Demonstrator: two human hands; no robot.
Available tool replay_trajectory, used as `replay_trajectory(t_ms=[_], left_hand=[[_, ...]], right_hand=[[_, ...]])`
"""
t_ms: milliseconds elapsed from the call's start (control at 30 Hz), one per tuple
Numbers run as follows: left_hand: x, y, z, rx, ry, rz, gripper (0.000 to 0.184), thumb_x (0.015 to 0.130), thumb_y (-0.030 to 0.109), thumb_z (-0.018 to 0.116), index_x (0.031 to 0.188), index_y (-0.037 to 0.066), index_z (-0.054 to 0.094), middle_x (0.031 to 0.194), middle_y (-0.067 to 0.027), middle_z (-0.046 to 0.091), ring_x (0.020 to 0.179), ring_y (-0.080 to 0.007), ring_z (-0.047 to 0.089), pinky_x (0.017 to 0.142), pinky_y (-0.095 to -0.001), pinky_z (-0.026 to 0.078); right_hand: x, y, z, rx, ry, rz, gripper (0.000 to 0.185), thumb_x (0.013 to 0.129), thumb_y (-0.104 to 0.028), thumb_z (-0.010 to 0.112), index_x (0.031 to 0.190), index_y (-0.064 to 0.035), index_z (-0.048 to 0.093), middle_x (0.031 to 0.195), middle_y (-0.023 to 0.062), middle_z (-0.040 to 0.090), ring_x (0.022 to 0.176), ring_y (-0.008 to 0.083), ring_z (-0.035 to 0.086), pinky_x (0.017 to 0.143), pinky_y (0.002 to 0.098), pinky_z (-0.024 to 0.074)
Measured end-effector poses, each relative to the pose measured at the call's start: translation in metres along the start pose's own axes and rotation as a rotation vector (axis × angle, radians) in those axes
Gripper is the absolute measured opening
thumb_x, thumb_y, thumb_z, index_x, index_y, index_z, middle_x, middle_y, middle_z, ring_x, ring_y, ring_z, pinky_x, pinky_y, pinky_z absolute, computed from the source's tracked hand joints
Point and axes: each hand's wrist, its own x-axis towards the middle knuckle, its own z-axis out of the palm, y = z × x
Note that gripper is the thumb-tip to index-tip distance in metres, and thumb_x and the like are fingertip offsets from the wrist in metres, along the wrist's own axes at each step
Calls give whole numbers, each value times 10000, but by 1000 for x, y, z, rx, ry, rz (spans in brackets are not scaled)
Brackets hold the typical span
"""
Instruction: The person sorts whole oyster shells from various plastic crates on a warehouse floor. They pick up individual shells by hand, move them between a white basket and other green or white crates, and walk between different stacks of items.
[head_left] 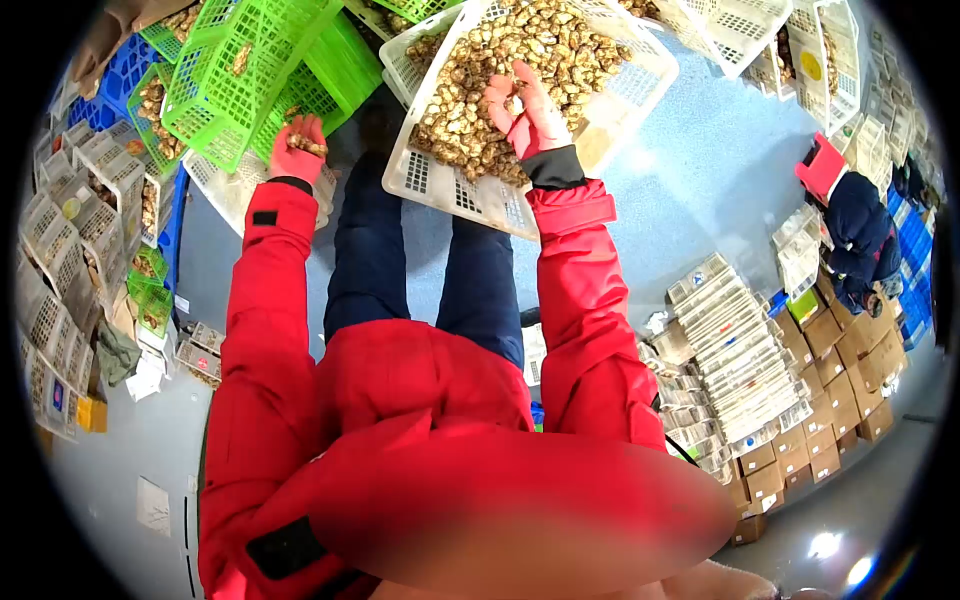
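Note:
Small brown and yellowish shell-like pieces (480,110) fill much of a white perforated crate (455,190) in front of me. My right hand (530,110) is over these pieces, its fingers curled around a small whitish piece. My left hand (299,148) is closed on one or more brown pieces (306,146), beside the green crates. A tilted green crate (215,90) stands just above and left of it, with a single piece against its mesh. Another green crate (335,70) lies behind.
Stacked white crates (80,200) line the left side. At the right are a nested crate stack (735,350), cardboard boxes (830,400) and a person in dark clothing (858,235) near a red object (820,167). A white crate (235,190) sits below my left hand.

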Motion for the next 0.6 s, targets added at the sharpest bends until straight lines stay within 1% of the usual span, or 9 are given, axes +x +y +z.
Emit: replay_trajectory(t_ms=[67,133,233,333,367,400,467,533,600], left_hand=[[29,13,-28,-53,-7,29,394,825,239,547,1143,10,500,1142,-167,511,1088,-336,461,869,-458,443],[35,23,-43,-74,-185,-75,501,813,276,557,1225,30,413,1235,-148,412,1114,-318,415,934,-490,378],[9,15,-20,75,42,76,617,805,305,576,1296,43,312,1375,-124,228,1225,-298,296,996,-484,314],[10,10,-39,154,52,62,613,807,318,585,1285,29,334,1369,-130,256,1235,-289,299,1001,-465,320],[-9,1,-20,203,79,71,548,829,298,576,1257,17,382,1317,-140,357,1208,-281,350,999,-425,337],[-21,-7,-12,235,-21,32,517,840,291,564,1247,18,399,1293,-139,390,1191,-277,374,993,-414,345],[-41,-20,0,300,-212,-44,458,863,279,540,1226,20,433,1246,-138,456,1157,-269,422,982,-391,360],[-66,-40,22,332,-282,-149,431,888,265,497,1234,17,433,1254,-139,460,1151,-256,438,981,-372,366],[-84,-65,36,371,-306,-226,420,900,266,475,1236,17,435,1259,-135,463,1143,-245,451,974,-358,372]], right_hand=[[1,1,7,121,18,21,578,869,-344,543,1320,-73,303,1159,150,507,1025,260,543,874,368,467],[4,0,14,218,-13,66,565,869,-333,546,1312,-69,314,1162,150,501,1030,260,541,867,361,472],[5,5,14,90,16,14,541,869,-292,556,1305,-66,328,1161,152,502,1029,259,541,854,347,478],[15,3,-11,-34,-78,67,552,825,-118,608,1306,-61,342,1125,153,533,981,239,565,827,326,493],[18,-6,-16,-103,42,121,559,792,-73,633,1284,-52,368,1064,145,563,931,233,585,800,315,503],[22,-17,-15,-121,110,73,524,789,-67,634,1257,-47,399,1026,135,577,899,230,595,760,303,513],[36,-52,-18,-254,165,-130,407,844,-147,587,1200,-23,435,1060,152,556,966,230,561,814,315,493],[68,-93,-36,-123,199,-362,503,838,-235,594,1234,-6,387,1083,186,531,879,257,581,730,340,522],[78,-126,-51,14,435,-348,520,844,-330,572,1208,-9,385,1140,206,486,922,288,554,772,378,507]])
